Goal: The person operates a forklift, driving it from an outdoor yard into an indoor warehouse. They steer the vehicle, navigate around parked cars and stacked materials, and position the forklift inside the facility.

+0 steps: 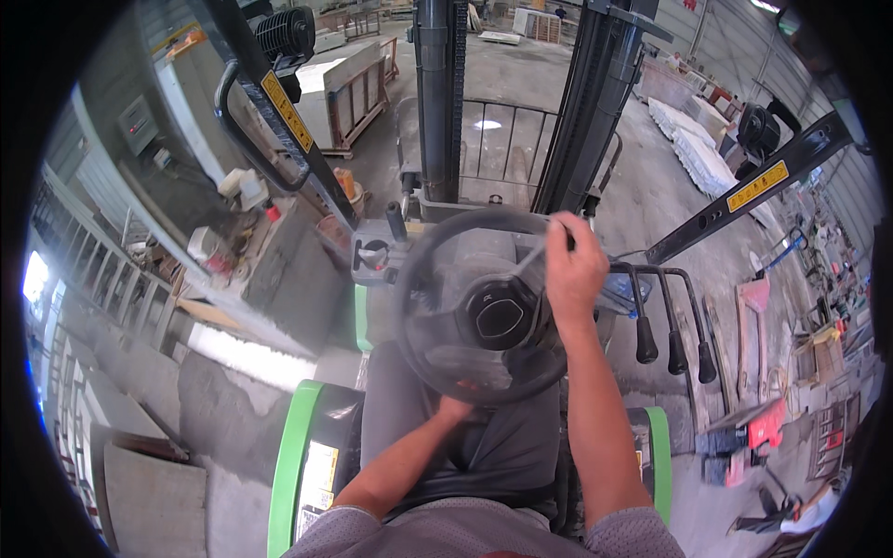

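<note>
A black steering wheel (pixel 406 307), its rim smeared by motion, stands in front of my lap in a forklift. My right hand (pixel 573 268) is closed on the upper right of the rim, with the arm stretched forward. Near the bottom of the wheel is my left hand (pixel 455 409), low over my lap. Its fingers are mostly hidden behind the lower rim, so I cannot tell whether they grip it. Right of the wheel stand several black-knobbed control levers (pixel 677 358), and neither hand touches them.
Ahead rises the dark forklift mast (pixel 440 112) with a barred load guard (pixel 507 139). A cluttered workbench (pixel 279 270) stands close on the left. Slab racks (pixel 339 107) lie ahead left, wrapped slabs (pixel 684 139) ahead right. A red pallet jack (pixel 765 426) and a partly visible person (pixel 819 510) are at lower right.
</note>
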`<control>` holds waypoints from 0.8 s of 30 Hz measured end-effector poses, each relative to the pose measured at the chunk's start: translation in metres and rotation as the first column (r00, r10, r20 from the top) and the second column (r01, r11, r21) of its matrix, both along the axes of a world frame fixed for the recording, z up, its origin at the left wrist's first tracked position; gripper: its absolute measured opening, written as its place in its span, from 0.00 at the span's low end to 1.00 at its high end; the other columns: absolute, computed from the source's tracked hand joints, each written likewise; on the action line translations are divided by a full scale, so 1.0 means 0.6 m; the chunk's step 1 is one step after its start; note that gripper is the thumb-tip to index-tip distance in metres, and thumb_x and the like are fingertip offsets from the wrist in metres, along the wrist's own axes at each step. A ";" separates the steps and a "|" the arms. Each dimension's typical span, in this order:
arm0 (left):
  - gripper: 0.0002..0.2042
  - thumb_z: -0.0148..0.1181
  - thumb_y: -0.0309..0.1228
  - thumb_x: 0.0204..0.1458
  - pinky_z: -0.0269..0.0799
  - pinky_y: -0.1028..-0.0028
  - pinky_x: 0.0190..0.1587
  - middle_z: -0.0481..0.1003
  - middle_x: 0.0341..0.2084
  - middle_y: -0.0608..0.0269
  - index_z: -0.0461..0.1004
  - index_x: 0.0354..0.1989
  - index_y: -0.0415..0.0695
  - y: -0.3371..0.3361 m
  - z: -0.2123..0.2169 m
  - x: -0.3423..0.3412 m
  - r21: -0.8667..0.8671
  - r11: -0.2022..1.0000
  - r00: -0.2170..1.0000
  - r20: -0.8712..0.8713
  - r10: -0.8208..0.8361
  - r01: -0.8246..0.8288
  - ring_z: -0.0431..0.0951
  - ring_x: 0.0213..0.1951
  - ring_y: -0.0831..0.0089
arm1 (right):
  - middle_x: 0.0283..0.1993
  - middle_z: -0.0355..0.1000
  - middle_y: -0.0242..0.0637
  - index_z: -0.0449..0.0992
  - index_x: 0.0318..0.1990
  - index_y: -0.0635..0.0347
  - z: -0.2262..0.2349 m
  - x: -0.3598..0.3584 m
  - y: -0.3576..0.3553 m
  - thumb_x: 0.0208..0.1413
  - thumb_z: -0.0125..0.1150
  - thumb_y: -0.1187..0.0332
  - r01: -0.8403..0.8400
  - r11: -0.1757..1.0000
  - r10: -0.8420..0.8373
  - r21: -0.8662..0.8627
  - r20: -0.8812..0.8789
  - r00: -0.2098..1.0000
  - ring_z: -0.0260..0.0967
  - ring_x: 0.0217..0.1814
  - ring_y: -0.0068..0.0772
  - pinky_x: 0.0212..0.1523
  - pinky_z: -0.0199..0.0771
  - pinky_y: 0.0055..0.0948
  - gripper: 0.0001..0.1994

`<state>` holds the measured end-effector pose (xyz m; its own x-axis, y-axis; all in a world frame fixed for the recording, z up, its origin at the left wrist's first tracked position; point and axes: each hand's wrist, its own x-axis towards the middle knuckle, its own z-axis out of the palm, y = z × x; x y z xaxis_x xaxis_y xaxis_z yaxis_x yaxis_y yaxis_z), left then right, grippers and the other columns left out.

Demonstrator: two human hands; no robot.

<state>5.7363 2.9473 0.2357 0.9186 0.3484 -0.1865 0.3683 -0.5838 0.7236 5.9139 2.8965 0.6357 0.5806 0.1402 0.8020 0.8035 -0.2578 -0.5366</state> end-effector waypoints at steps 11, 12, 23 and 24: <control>0.16 0.53 0.43 0.65 0.74 0.55 0.56 0.81 0.47 0.48 0.81 0.47 0.46 0.297 0.044 0.589 0.080 0.995 0.996 0.064 -0.062 0.056 0.80 0.52 0.47 | 0.38 0.80 0.43 0.80 0.43 0.65 -0.122 0.449 0.143 0.62 0.63 0.75 0.094 0.988 -0.109 -0.125 -0.120 0.987 0.78 0.40 0.43 0.42 0.77 0.39 0.04; 0.16 0.53 0.44 0.65 0.74 0.55 0.56 0.81 0.46 0.48 0.81 0.47 0.46 0.328 0.050 0.638 0.146 0.986 0.993 0.077 -0.091 0.079 0.80 0.52 0.48 | 0.38 0.79 0.43 0.80 0.42 0.65 -0.118 0.509 0.180 0.63 0.63 0.75 0.106 0.991 -0.120 -0.087 -0.176 0.977 0.78 0.39 0.42 0.41 0.77 0.39 0.04; 0.14 0.53 0.40 0.64 0.76 0.52 0.49 0.82 0.42 0.48 0.80 0.40 0.43 0.623 0.059 1.254 -0.014 0.999 0.997 0.067 -0.031 0.032 0.82 0.47 0.47 | 0.35 0.79 0.39 0.81 0.44 0.62 0.015 1.210 0.654 0.63 0.63 0.70 0.055 0.998 -0.054 0.003 -0.111 0.992 0.75 0.34 0.35 0.41 0.75 0.34 0.07; 0.14 0.53 0.40 0.64 0.76 0.52 0.49 0.82 0.42 0.48 0.80 0.40 0.44 0.648 0.063 1.302 0.023 0.996 0.996 0.027 -0.085 0.084 0.82 0.46 0.47 | 0.35 0.80 0.39 0.81 0.43 0.62 0.021 1.264 0.704 0.63 0.63 0.70 0.058 0.998 -0.058 0.000 -0.058 0.997 0.76 0.35 0.36 0.41 0.76 0.34 0.06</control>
